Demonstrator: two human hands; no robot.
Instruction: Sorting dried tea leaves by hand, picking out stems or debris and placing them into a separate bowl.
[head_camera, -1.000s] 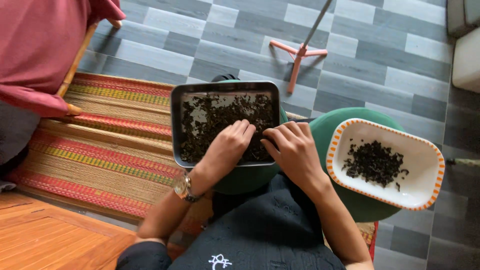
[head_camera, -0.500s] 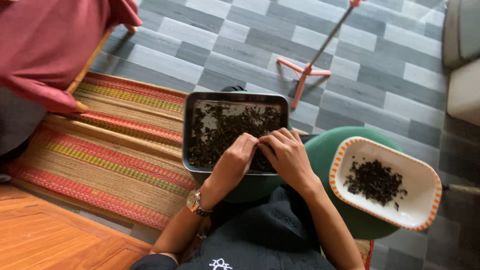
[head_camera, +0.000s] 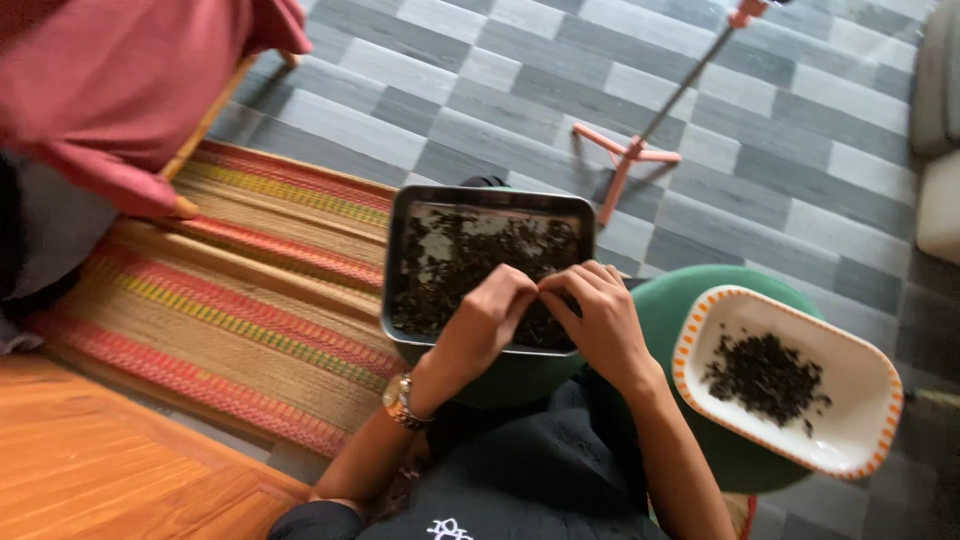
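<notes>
Two hands, left hand (head_camera: 485, 318) and right hand (head_camera: 590, 312), are now being pinched together over dried leaves (head_camera: 470, 262) at the metal tray's (head_camera: 392, 270) near edge, having been spread flat moments earlier; sorting is being continued.

Green stool tops, tiled floor below.
Under the hands, a green stool (head_camera: 520, 380) carries the metal tray (head_camera: 400, 270); right of them, a second stool (head_camera: 680, 300) bears the white orange-rimmed dish (head_camera: 860, 370). Grey checkered floor (head_camera: 480, 70): striped woven mat (head_camera: 250, 300) left, pink stand (head_camera: 630, 160) beyond.
</notes>
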